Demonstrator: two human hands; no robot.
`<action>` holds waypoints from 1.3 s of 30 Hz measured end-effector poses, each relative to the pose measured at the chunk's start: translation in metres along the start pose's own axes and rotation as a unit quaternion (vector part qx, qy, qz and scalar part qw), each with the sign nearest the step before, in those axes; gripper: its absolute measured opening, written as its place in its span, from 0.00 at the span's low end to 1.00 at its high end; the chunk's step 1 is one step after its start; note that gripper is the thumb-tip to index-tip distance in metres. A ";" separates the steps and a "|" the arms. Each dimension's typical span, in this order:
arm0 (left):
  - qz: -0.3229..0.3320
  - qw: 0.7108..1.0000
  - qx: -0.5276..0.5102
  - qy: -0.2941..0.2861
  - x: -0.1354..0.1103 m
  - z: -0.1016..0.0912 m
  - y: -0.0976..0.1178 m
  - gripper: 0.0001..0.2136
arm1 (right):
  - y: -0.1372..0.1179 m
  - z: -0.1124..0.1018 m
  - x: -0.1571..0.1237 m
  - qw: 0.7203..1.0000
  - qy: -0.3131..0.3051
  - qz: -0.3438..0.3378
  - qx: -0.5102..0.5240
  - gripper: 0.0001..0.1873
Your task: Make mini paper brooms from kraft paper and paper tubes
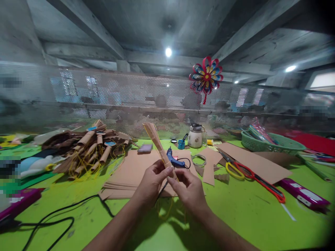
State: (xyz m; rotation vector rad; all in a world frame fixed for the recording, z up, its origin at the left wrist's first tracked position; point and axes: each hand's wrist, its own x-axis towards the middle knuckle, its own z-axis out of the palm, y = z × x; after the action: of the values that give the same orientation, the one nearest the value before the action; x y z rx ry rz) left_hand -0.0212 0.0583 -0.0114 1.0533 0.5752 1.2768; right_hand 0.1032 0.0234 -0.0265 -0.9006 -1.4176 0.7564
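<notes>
Both my hands are on a slim rolled bundle of brown paper [158,142], tilted up and to the left with its flared, pleated end at the top. My left hand [153,181] is closed round its lower part, thumb pressed against it. Fingers of my right hand [190,188] pinch the bottom end beside the left thumb. Yellow threads dangle beneath the hands. Just behind the bundle lies a blue glue gun [176,160] with a black cord. Stacked brown paper sheets [119,184] lie under and beyond my hands.
At left is a pile of similar paper bundles [89,151] with yellow threads. A black cable [49,219] runs along the front left. Scissors [235,170], a red cutter knife [269,187] and a purple case [303,195] lie right. A jar [195,136] and green basket [274,148] stand behind.
</notes>
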 end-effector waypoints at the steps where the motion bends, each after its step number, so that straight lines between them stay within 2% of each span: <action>1: 0.000 1.000 -0.003 0.005 0.000 0.001 0.000 0.15 | 0.002 0.001 0.001 1.000 0.003 0.011 0.014 0.13; 7: -0.013 0.999 -0.042 0.006 -0.002 0.003 0.002 0.15 | 0.008 0.001 0.003 0.993 0.011 0.068 0.094 0.15; 15: -0.006 0.999 -0.034 0.010 -0.005 0.002 0.000 0.13 | 0.009 0.003 0.003 0.987 0.039 0.094 0.122 0.21; 19: -0.007 0.998 -0.060 0.006 -0.004 0.003 -0.001 0.14 | 0.004 0.000 0.004 0.987 0.017 0.104 0.124 0.20; 28: -0.017 0.997 -0.073 -0.018 -0.003 0.001 -0.004 0.13 | -0.002 -0.002 0.004 0.980 0.010 0.114 0.160 0.20; 33: -0.022 0.997 -0.076 -0.017 -0.003 0.002 -0.004 0.12 | 0.001 -0.003 0.001 0.987 -0.006 0.080 0.140 0.17; 39: -0.017 0.998 -0.064 -0.013 -0.003 0.003 -0.006 0.13 | 0.003 -0.005 0.000 0.990 -0.010 0.090 0.111 0.18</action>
State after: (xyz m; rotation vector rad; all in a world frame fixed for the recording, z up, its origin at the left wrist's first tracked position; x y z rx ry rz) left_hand -0.0167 0.0545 -0.0163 0.9489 0.4823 1.2513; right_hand 0.1086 0.0241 -0.0288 -0.8558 -1.2511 1.0395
